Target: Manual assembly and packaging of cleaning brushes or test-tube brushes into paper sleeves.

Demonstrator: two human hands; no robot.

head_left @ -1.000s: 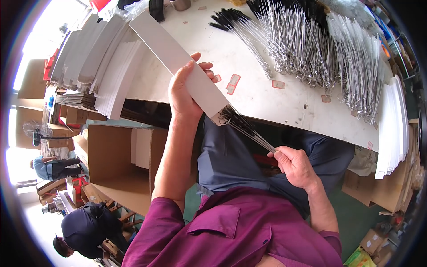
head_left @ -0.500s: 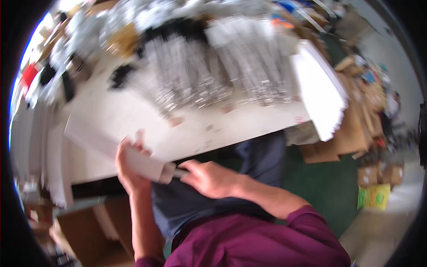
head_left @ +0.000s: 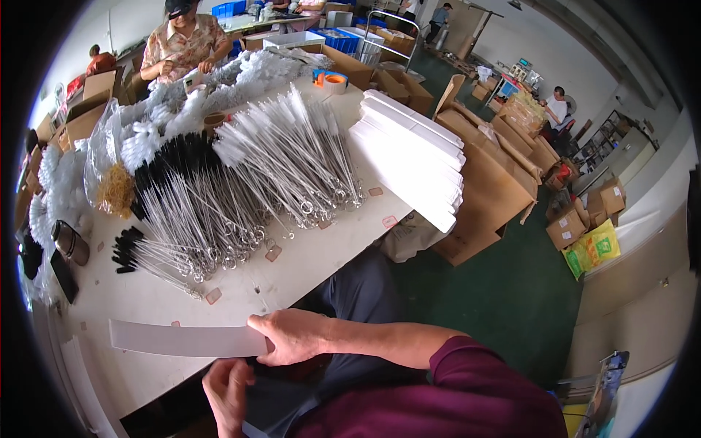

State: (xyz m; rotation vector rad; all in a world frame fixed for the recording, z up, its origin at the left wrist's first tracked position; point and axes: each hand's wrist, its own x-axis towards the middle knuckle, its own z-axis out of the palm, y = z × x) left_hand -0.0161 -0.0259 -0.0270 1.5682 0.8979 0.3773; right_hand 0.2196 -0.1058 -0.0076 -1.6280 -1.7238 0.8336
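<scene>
A long, narrow white box (head_left: 182,339) stretches across the front left edge of the table. My right hand (head_left: 292,336) grips its right end, hiding that end under the fingers. Just below the box is my left hand (head_left: 228,390), apart from it, with fingers loosely curled and nothing visible in them. Beyond my hands lie piles of wire-stemmed brushes with ring ends: black-bristled brushes (head_left: 193,201) and white-bristled brushes (head_left: 292,153). A small bunch of black brushes (head_left: 157,259) lies closer to me.
White flat boxes (head_left: 412,160) are stacked on the table's right, beside a large open carton (head_left: 489,193). A tape roll (head_left: 334,82) lies farther back. A metal cup (head_left: 69,242) stands at the left. Across the table a person (head_left: 184,47) sits behind bagged white brushes.
My left hand has let go of the box and dropped below it. My right hand has moved from the box's open end flap to gripping that end. The view has swung.
</scene>
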